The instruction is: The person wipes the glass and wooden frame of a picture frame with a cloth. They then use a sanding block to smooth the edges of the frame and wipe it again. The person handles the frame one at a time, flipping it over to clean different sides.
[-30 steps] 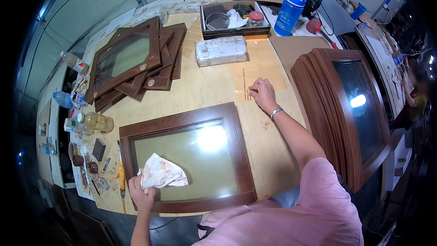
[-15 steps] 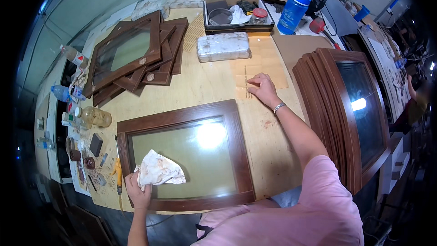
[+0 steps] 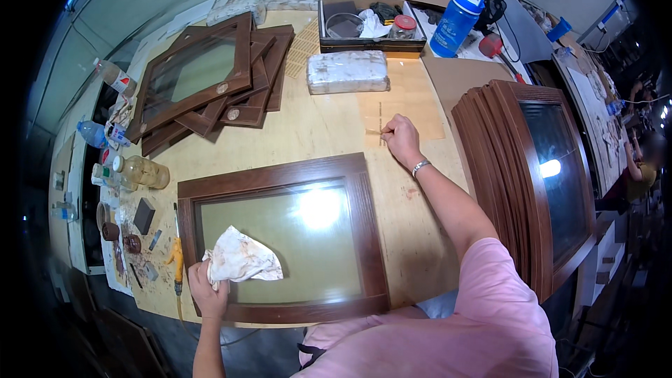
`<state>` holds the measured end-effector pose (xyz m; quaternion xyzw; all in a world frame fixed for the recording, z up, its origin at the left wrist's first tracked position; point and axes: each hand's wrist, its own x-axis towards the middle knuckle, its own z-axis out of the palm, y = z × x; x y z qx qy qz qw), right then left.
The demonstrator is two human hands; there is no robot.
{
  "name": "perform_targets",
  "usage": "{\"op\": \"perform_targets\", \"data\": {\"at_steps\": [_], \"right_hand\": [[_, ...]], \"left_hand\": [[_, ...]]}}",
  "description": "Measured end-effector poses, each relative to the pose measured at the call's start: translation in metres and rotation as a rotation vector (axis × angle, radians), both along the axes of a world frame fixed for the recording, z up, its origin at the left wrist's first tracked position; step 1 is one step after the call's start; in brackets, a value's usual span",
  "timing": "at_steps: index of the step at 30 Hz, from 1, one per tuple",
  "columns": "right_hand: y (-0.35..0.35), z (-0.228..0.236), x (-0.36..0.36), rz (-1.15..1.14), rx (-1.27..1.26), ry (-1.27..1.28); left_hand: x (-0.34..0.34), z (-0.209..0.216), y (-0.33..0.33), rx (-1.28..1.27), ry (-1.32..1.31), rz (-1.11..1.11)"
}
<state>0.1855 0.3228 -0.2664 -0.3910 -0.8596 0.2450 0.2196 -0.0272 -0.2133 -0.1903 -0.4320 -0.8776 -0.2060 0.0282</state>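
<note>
My left hand [image 3: 209, 297] is closed on the corner of a stained white rag [image 3: 243, 257]. The rag lies over the glass of a brown wooden cabinet door [image 3: 376, 238], flat on the table in front of me. Beyond the door's far right corner, my right hand [image 3: 401, 141] rests on a tan paper sheet [image 3: 409, 101] with a printed strip. Its fingers are pinched together at the strip. Whether they hold a fold of the paper or something small, I cannot tell.
A white wrapped block [image 3: 348, 73] stands before a black tray [image 3: 371, 45] of jars and cloths. Stacked doors lean at right [image 3: 514, 175] and lie at far left [image 3: 210, 84]. Left are bottles, a jar [image 3: 145, 171] and a yellow-handled tool [image 3: 177, 263]. A blue bottle [image 3: 456, 22] stands behind.
My right hand's fingers, apart before, have closed together over the tan sheet, and the hand has shifted slightly left. My left hand and the rag have hardly moved. The view has tilted slightly.
</note>
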Motion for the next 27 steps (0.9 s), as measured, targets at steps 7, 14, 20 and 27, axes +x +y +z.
{"op": "perform_targets", "data": {"at_steps": [7, 14, 20, 27], "right_hand": [[0.003, 0.007, -0.006, -0.026, 0.168, -0.032], [0.004, 0.002, -0.003, 0.018, 0.186, -0.139], [0.005, 0.008, -0.005, 0.047, 0.211, -0.159], [0.011, 0.012, -0.004, -0.002, 0.070, -0.120]], "left_hand": [[-0.002, -0.002, 0.000, 0.014, 0.019, -0.011], [-0.001, -0.001, 0.002, 0.025, 0.026, -0.016], [-0.004, -0.006, -0.001, 0.033, 0.026, -0.024], [-0.002, -0.004, 0.000, 0.037, 0.023, -0.016]]}}
